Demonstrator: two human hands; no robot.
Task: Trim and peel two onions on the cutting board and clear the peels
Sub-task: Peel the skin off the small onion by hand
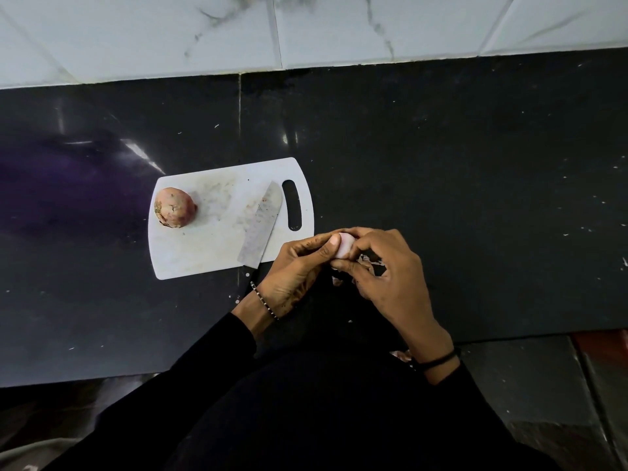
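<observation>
Onion [345, 246], nearly peeled, sits pinched in the grip of left hand [299, 266] and right hand [390, 277] at frame centre; unpeeled onion [175, 208] lies leftward on cutting board [210, 246], nearer the left hand.

Pale onion [345, 245] mostly hidden by fingers [327, 248], knife [260, 226] handle covered

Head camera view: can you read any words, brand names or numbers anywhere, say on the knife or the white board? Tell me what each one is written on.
None can be read.
knife: mottled marks on the blade, no legible letters.
cutting board: stained white, no label.
unpeeled onion, pale onion gripped by left hand and right hand, counter, wall tiles: no writing.
</observation>
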